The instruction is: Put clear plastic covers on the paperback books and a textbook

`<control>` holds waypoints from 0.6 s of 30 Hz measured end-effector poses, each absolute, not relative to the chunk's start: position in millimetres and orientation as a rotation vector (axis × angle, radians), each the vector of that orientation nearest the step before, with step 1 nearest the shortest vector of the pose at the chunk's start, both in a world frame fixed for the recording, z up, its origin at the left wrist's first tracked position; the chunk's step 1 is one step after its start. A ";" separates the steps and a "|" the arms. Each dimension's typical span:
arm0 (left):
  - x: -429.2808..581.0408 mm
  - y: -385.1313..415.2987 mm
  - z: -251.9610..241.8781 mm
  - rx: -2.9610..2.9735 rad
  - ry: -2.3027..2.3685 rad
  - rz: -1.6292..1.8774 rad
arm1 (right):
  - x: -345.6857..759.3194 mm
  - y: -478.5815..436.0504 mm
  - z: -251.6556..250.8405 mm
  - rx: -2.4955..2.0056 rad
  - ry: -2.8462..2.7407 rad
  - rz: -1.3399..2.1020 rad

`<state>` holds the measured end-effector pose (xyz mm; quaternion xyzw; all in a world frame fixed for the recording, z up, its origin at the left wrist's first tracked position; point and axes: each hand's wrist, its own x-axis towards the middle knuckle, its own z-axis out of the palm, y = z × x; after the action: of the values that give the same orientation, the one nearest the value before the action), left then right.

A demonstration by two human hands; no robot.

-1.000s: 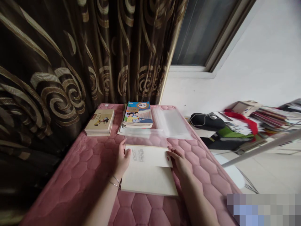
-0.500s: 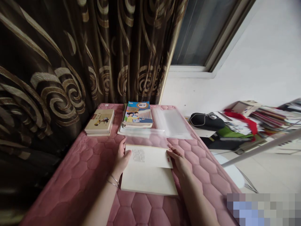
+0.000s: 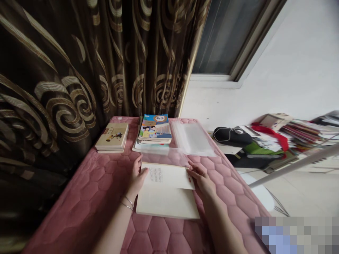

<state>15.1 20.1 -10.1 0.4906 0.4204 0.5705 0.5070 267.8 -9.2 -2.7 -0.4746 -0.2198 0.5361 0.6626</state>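
Observation:
A cream-coloured book (image 3: 168, 203) lies in front of me with a narrower printed flap (image 3: 172, 176) across its far half. From the book's far edge sticks out a clear plastic cover (image 3: 164, 158). My left hand (image 3: 137, 176) grips the left edge, thumb on the printed flap and fingers at the side. On the opposite edge, my right hand (image 3: 200, 178) pinches the flap and the book's side, thumb on top. Its other fingers are partly hidden behind the edge.
Pink quilted padding (image 3: 87, 197) covers the surface. Beyond the hands are a stack of beige books (image 3: 112, 137), a pile of textbooks (image 3: 155, 128) and clear plastic covers (image 3: 196, 139). A black pouch (image 3: 233, 135) and heaped papers lie to the right, behind a pale pole (image 3: 291, 165).
The clear plastic beyond the book has sunk slightly lower. Both hands and the book stay almost where they were.

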 end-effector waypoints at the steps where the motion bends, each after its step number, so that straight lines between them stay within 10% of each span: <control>1: 15.1 20.0 -10.0 1.184 1.015 1.379 | 267.9 -8.9 -3.1 -1.071 -0.500 1.200; 18: 15.0 20.6 -11.4 1.211 0.986 1.372 | 268.4 -7.6 -3.2 -1.003 -0.355 1.110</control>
<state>15.0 20.6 -11.4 0.5023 0.4089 0.5691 0.5065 268.4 -7.6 -3.2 -0.4536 -0.1605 0.5018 0.7188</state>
